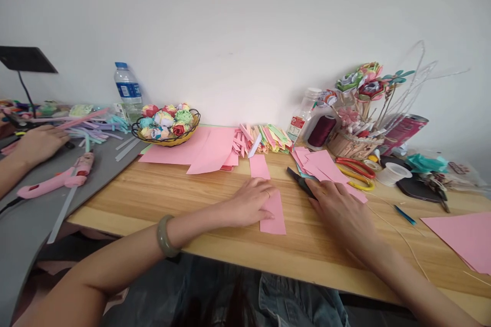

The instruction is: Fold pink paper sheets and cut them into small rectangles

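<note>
My left hand point(251, 202) lies across a pink paper strip point(274, 217), fingers resting on it and thumb apart. The strip is flat on the wooden table, and its far part point(260, 167) shows beyond my fingers. To the right, my right hand point(341, 207) is closed round a dark utility knife point(301, 182), held low over the table; its far end points away to the left. Just beyond that hand lie several overlapping pink paper pieces point(326, 166). A pile of folded paper strips point(263, 139) in pink, yellow and green sits behind the pink strip.
Behind stand a basket of paper flowers point(166, 138), large pink sheets point(215, 148), a water bottle point(128, 92), a thread spool point(321, 130) and a flower pot point(355, 145). Pliers point(356, 171) lie right. At left, another person's hand point(42, 144) is near a pink glue gun point(57, 184).
</note>
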The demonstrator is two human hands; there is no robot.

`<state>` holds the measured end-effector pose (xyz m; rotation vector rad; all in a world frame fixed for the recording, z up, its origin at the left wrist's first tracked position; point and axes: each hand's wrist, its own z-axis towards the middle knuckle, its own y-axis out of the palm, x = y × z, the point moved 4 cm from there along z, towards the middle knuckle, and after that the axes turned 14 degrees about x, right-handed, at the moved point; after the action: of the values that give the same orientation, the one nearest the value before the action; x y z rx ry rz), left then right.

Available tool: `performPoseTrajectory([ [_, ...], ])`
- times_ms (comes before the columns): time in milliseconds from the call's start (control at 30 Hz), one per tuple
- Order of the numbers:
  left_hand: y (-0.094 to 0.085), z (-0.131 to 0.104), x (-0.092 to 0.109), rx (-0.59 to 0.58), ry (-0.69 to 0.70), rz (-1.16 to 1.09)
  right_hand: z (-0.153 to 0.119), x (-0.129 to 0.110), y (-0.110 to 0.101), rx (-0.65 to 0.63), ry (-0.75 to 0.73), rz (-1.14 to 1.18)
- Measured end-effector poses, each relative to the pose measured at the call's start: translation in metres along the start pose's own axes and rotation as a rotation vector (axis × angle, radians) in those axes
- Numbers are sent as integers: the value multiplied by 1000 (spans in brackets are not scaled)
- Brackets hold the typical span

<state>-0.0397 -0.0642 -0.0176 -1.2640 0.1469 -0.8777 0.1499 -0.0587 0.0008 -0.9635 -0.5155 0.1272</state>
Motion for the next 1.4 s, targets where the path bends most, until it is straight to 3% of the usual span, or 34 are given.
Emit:
performPoseTrajectory([
  [100,1,-4,-1,-19,-45,-56,-4,-19,-14,105,-143,195],
  [233,-1,-6,-5,30,-177,-114,-14,-59,-36,50,-356,483],
  [367,0,-3,-12,-12,-321,-204,-20,-76,-40,14,-334,564],
  [433,-2,2,-16,-31,-347,-239,-20,-74,-37,14,-295,608],
  [533,-17,17,-26,65,-321,-214,-12,-64,-27,-46,-177,793],
  [600,-31,30,-38,168,-338,-162,1,-54,-16,-129,58,1052],
  [700,-44,49,-58,244,-427,-62,25,-42,7,-256,541,1388],
  [767,-44,55,-66,240,-470,-20,40,-41,17,-316,691,1451],
  [900,-30,51,-67,183,-530,-3,62,-50,27,-427,852,1566],
  [1033,-19,45,-66,180,-580,-42,75,-60,28,-507,924,1635],
  [1200,-12,45,-72,237,-642,-189,85,-68,34,-600,876,1583],
  [1400,-6,37,-70,323,-703,-377,83,-64,47,-559,753,1370],
])
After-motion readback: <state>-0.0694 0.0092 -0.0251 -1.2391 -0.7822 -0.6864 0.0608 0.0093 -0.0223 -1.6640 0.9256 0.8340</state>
